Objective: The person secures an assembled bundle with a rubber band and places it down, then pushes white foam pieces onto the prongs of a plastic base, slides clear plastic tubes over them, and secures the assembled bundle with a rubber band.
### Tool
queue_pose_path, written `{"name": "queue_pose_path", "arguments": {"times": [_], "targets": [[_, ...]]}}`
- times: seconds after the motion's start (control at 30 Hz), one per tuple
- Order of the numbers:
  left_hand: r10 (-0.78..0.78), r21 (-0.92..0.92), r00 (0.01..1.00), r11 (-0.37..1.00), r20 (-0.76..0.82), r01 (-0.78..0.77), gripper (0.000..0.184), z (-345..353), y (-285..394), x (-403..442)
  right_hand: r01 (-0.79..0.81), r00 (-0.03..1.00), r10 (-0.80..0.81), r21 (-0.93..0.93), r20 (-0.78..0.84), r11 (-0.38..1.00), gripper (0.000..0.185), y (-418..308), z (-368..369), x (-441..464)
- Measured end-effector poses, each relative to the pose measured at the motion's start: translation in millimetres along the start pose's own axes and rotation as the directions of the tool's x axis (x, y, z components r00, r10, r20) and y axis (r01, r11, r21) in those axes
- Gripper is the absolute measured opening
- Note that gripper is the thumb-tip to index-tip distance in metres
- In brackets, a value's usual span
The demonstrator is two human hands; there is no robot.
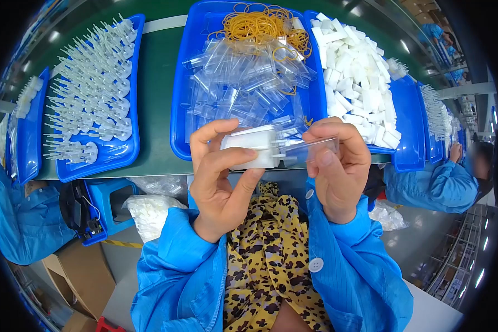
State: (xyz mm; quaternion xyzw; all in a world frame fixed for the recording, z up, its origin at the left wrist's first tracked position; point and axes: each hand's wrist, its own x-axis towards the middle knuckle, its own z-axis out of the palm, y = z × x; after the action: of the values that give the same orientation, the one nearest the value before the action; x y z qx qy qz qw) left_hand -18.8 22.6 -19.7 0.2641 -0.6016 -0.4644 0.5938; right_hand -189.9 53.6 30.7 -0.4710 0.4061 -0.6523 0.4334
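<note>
My left hand (pixel 218 180) is closed around white rectangular blocks (pixel 260 143), fingers on top and thumb below. Two thin white prongs stick out of their right end. My right hand (pixel 342 171) pinches a clear plastic sleeve (pixel 304 151) between thumb and fingers. The sleeve's left end lies over the prongs; I cannot tell how far they reach inside. Just beyond my hands is a blue tray (pixel 178 119) with clear plastic sleeves (pixel 232 83) and yellow rubber bands (pixel 257 25).
White blocks (pixel 354 77) fill a tray to the right. On the left, a blue tray (pixel 135 149) carries white pronged pieces (pixel 91 83). The green table (pixel 160 99) runs beneath. Co-workers in blue sit at left (pixel 33 221) and right (pixel 434 185). A blue stool (pixel 113 202) stands below.
</note>
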Motion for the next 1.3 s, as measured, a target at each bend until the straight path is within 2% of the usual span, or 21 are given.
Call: {"name": "queue_pose_path", "arguments": {"times": [0.1, 0.23, 0.37, 0.53, 0.6, 0.77, 0.83, 0.9, 1.03, 1.13, 1.2, 1.3], "targets": [[-0.018, -0.095, 0.999, 0.995, -0.03, 0.015, 0.025, 4, 4, 2, 0.013, 1.0, -0.013, -0.011, 0.022, 1.0, 0.025, 1, 2, -2], [-0.047, -0.083, 0.998, 0.996, -0.033, 0.044, 0.027, 4, 4, 1, 0.069, 0.996, -0.066, -0.065, 0.056, 0.995, 0.025, 4, 3, -3], [-0.072, -0.052, 0.997, 0.996, -0.039, 0.07, 0.028, 4, 6, 1, 0.099, 0.992, -0.096, -0.041, 0.08, 0.994, 0.025, 6, 5, -3], [-0.101, -0.037, 0.992, 0.994, -0.073, 0.099, 0.027, 4, 9, 0, 0.16, 0.984, -0.149, -0.127, 0.095, 0.979, 0.026, 8, 9, -4], [-0.068, 0.061, 0.996, 0.996, -0.062, 0.072, 0.026, 3, 10, 1, 0.169, 0.984, -0.158, -0.134, 0.086, 0.976, 0.026, 9, 10, -4], [-0.058, 0.149, 0.998, 0.987, -0.023, 0.061, 0.025, -2, 9, 2, 0.196, 0.979, -0.187, -0.115, 0.08, 0.974, 0.025, 13, 9, -4], [-0.06, 0.179, 0.998, 0.982, -0.008, 0.06, 0.026, -2, 10, 2, 0.163, 0.985, -0.157, -0.074, 0.074, 0.984, 0.023, 12, 9, -4], [-0.138, 0.015, 0.988, 0.99, -0.073, 0.139, 0.026, 2, 13, 3, 0.138, 0.989, -0.135, -0.049, 0.067, 0.989, 0.023, 12, 9, -4], [-0.111, 0.014, 0.99, 0.994, -0.085, 0.113, 0.026, 2, 12, 2, 0.106, 0.993, -0.104, -0.021, 0.061, 0.994, 0.023, 11, 11, -4], [-0.133, 0.03, 0.987, 0.99, -0.094, 0.136, 0.026, 1, 13, 2, 0.081, 0.995, -0.08, -0.012, 0.065, 0.997, 0.023, 9, 11, -4], [-0.096, 0.182, 0.992, 0.977, -0.086, 0.11, 0.025, -2, 12, 0, 0.067, 0.995, -0.067, -0.003, 0.073, 0.998, 0.023, 8, 11, -5], [-0.065, 0.177, 0.99, 0.981, -0.123, 0.086, 0.025, 2, 15, 1, 0.074, 0.995, -0.071, -0.037, 0.07, 0.997, 0.023, 10, 11, -5]]}}
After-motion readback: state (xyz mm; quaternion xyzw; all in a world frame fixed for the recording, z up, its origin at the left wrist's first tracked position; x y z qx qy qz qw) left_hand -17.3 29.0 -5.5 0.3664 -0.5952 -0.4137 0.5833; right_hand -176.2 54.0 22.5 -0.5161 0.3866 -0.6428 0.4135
